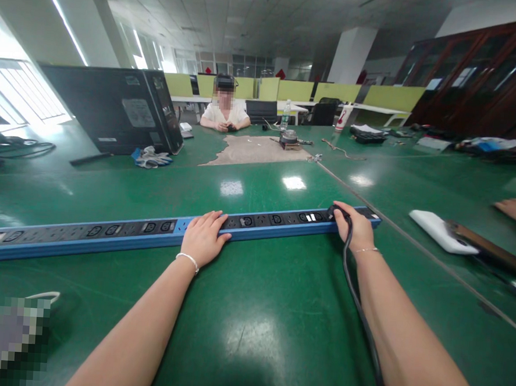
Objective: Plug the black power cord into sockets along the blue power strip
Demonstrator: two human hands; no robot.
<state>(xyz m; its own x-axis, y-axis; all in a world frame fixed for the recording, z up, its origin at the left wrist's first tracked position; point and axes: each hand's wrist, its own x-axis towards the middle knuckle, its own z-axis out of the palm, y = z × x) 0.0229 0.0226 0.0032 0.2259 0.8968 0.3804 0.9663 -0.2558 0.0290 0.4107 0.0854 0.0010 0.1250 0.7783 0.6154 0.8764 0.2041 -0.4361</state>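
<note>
Green tabletop (pixel 273 293), blue power strip (pixel 151 228) cut off leftward, left grip (pixel 203 236) spread atop it, right grip (pixel 354 227) holding plug (pixel 332 212) — half-hidden.

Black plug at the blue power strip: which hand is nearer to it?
Right. The right hand grips the black plug; the left hand rests on the blue power strip, well to the plug's left.

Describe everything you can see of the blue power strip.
The power strip is long and narrow, its blue casing looking like painted metal. Its black top carries a row of sockets in differing shapes, a blue section and small white marks. It lies sockets up across the green table, its left end outside the picture. The left hand rests on it; the right hand holds a black plug at its right part. Whether the plug is fully seated is unclear.
</note>
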